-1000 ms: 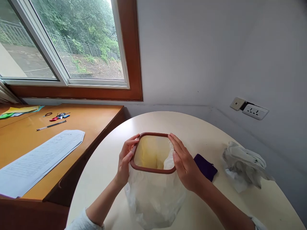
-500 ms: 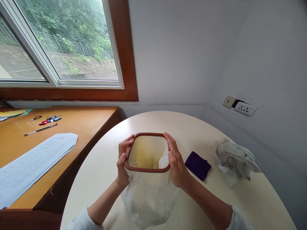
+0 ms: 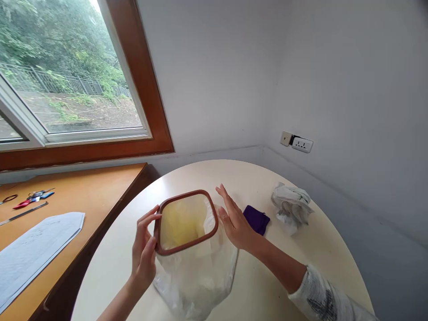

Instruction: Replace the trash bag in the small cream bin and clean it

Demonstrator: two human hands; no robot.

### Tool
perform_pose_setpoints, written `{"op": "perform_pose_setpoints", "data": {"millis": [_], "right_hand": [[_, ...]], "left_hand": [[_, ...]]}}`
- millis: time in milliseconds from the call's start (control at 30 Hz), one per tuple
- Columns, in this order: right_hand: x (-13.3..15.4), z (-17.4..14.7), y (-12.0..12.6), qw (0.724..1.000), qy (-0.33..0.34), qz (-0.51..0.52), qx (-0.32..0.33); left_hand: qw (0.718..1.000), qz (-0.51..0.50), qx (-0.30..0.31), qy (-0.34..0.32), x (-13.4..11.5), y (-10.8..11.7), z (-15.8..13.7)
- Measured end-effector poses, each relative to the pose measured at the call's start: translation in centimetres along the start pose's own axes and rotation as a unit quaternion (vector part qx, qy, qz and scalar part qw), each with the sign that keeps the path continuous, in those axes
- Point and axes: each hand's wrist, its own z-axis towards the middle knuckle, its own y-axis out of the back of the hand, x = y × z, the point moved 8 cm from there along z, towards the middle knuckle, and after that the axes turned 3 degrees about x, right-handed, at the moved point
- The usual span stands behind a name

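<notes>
A small yellowish bin with a brown rim (image 3: 187, 245) stands on the round table in front of me. Its white translucent plastic bag (image 3: 197, 285) drapes over the outside, and the yellow interior shows through the square mouth. My left hand (image 3: 144, 247) grips the left side of the rim, thumb and fingers around it. On the other side, my right hand (image 3: 239, 227) is open, its fingers stretched out beside the rim's right edge; whether it touches the bag there I cannot tell.
A dark purple cloth pouch (image 3: 252, 218) lies just behind my right hand. Farther right is a crumpled whitish plastic bag (image 3: 290, 205). The wooden desk (image 3: 110, 187) on the left bears papers (image 3: 43, 243), a pen (image 3: 26, 212) and keys (image 3: 36, 196). Walls stand behind and to the right.
My right hand has let go of the rim and opened beside it. The bin has turned, its mouth now slanting up to the right. The view has shifted to the right.
</notes>
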Motion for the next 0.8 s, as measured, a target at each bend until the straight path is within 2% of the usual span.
{"op": "perform_pose_setpoints", "data": {"millis": [100, 233, 367, 467, 567, 700, 800], "right_hand": [[-2.2, -2.4, 0.5, 0.995, -0.030, -0.083, 0.042], [-6.5, -5.9, 0.5, 0.968, -0.101, -0.204, 0.105], [-9.5, -8.0, 0.3, 0.945, -0.140, -0.269, 0.125], [-9.9, -8.0, 0.5, 0.943, -0.128, -0.290, 0.100], [-9.5, -7.6, 1.3, 0.940, -0.116, -0.314, 0.058], [-8.9, -7.9, 1.9, 0.935, -0.102, -0.339, 0.037], [-8.3, -8.9, 2.2, 0.942, -0.108, -0.316, 0.034]], "left_hand": [[0.996, 0.053, 0.063, -0.016, -0.8, 0.3, -0.6], [0.981, 0.155, 0.105, -0.048, -1.8, 0.8, -0.6], [0.964, 0.202, 0.159, -0.075, -2.0, 0.9, 0.3], [0.935, 0.240, 0.219, -0.142, -2.4, 0.5, 0.8], [0.914, 0.259, 0.237, -0.204, -3.0, 0.1, 0.7], [0.924, 0.234, 0.228, -0.200, -3.2, -0.7, 0.2], [0.935, 0.205, 0.214, -0.195, -3.5, -1.4, -0.2]]}}
